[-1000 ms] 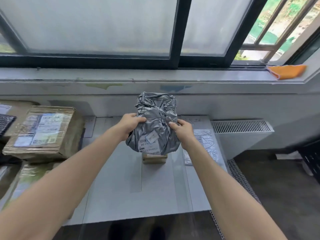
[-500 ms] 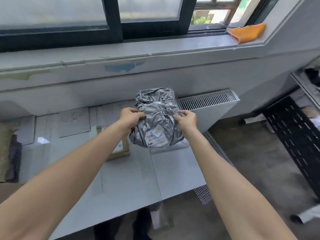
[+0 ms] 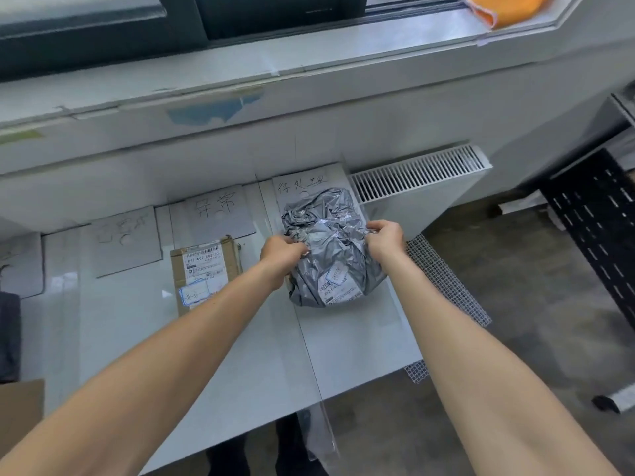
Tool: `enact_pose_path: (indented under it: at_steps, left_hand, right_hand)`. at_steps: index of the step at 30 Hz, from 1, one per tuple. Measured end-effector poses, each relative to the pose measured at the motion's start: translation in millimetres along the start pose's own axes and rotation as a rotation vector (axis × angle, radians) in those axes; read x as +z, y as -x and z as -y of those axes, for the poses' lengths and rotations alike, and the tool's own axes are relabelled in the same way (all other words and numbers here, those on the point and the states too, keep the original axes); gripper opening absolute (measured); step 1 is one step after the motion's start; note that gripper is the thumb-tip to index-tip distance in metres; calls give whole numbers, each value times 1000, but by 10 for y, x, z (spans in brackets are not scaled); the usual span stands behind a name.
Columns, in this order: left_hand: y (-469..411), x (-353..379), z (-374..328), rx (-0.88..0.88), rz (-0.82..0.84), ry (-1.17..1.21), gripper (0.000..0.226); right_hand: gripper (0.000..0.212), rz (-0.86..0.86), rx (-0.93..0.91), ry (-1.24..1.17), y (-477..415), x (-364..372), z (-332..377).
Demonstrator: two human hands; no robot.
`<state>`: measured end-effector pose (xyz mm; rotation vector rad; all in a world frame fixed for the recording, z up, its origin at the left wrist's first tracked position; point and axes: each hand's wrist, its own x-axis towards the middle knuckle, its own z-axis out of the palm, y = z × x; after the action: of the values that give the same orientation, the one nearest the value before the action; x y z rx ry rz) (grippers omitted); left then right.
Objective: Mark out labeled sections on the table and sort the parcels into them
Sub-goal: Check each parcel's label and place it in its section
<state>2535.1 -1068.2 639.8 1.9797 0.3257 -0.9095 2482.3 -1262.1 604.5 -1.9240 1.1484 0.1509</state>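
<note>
A crumpled grey plastic parcel with a white shipping label lies in the rightmost section of the white table. My left hand grips its left side and my right hand grips its right side. Behind the parcel a handwritten paper label marks this section. A strip of clear tape separates it from the neighbouring section, where a brown cardboard parcel lies flat under its own handwritten label. Further left is another label sheet.
A white radiator stands just right of the table, with metal mesh beside the table's right edge. A black perforated rack is at far right. An orange cloth rests on the windowsill. A cardboard corner shows at lower left.
The grey parcel went from held up in the air to down on the rightmost section, both hands still on it. My view turned right and tilted downward.
</note>
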Motion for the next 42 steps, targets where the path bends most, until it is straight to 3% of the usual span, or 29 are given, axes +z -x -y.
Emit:
enact_pose_path:
  at_steps: [5, 9, 13, 19, 28, 42]
  left_hand:
    - [-78, 35, 25, 33, -41, -42, 19]
    - [-56, -65, -83, 100, -82, -114, 48]
    - [28, -273, -236, 208, -124, -239, 54]
    - [100, -830, -341, 428, -375, -744, 59]
    - [388, -2163, -165, 505, -628, -984, 63]
    - [1443, -5146, 1074, 316, -914, -874, 66]
  right_hand:
    - [34, -29, -124, 187, 12, 26, 87]
    - [37, -72, -231, 325, 134, 41, 237]
    - [39, -85, -389, 398, 270, 10, 479]
    - [49, -59, -691, 539, 506, 145, 1030]
    - [58, -63, -945, 653, 1304, 743, 1898]
    - [60, 66, -1293, 648, 3624, 2801, 3495]
